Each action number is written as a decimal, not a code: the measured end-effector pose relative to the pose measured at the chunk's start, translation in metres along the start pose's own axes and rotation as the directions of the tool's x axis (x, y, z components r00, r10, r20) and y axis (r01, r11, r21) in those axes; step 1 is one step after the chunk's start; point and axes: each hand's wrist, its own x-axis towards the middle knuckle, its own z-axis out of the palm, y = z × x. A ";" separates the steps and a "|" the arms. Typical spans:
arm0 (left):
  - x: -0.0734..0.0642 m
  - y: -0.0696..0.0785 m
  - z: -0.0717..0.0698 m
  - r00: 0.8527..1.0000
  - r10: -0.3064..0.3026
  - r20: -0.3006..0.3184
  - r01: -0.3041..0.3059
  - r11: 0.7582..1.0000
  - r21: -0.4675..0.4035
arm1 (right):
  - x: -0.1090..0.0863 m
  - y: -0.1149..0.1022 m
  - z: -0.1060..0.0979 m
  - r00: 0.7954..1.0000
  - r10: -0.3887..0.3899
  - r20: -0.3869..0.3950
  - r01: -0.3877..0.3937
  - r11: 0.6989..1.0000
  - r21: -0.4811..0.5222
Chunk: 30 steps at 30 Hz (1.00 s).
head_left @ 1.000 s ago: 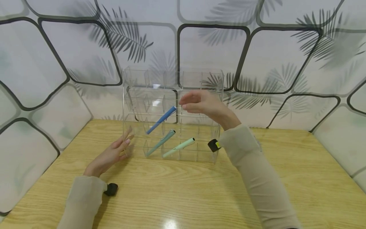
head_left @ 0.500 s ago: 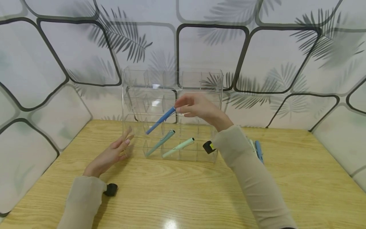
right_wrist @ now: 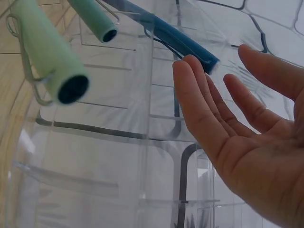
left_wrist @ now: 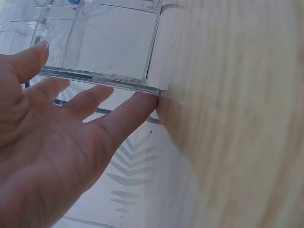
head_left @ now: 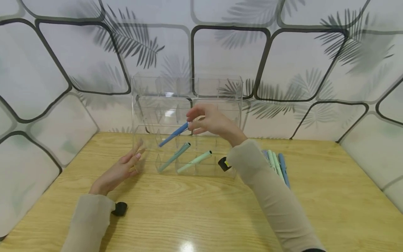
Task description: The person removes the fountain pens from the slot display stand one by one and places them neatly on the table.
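A clear acrylic rack (head_left: pixel 204 171) with tiers of compartments stands on the table against the wall. In it lean a blue pen (head_left: pixel 172 135), a grey-green pen (head_left: pixel 174 157) and a mint pen (head_left: pixel 194 161), the latter two in the lowest tier. My right hand (head_left: pixel 214 122) is at the upper end of the blue pen; in the right wrist view its fingers (right_wrist: pixel 202 107) and thumb stand apart around that pen's end (right_wrist: pixel 202 57). My left hand (head_left: pixel 118 171) touches the rack's left side, extended fingers (left_wrist: pixel 128 114) along the outside and thumb near the front edge.
Several blue and green pens (head_left: pixel 277 162) lie side by side on the wooden table (head_left: pixel 176 213), right of the rack and partly behind my right sleeve. A patterned wall (head_left: pixel 230 63) rises right behind the rack, with side walls left and right.
My right hand has moved left and slightly down to the blue pen's upper end. The pens on the table at right have come into view from behind the sleeve. My left hand stays at the rack.
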 end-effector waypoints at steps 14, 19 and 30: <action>0.003 -0.003 0.002 1.000 -0.013 0.009 0.013 1.000 0.010 | 0.012 0.015 0.018 1.000 0.007 0.030 -0.004 0.996 -0.088; 0.002 -0.004 0.001 1.000 -0.006 0.006 0.006 1.000 0.011 | 0.012 0.017 0.018 0.999 -0.033 0.006 0.034 0.987 -0.154; -0.001 -0.003 -0.001 1.000 -0.005 -0.013 0.005 1.000 0.001 | 0.001 0.014 0.003 0.996 -0.059 -0.070 0.055 0.997 -0.061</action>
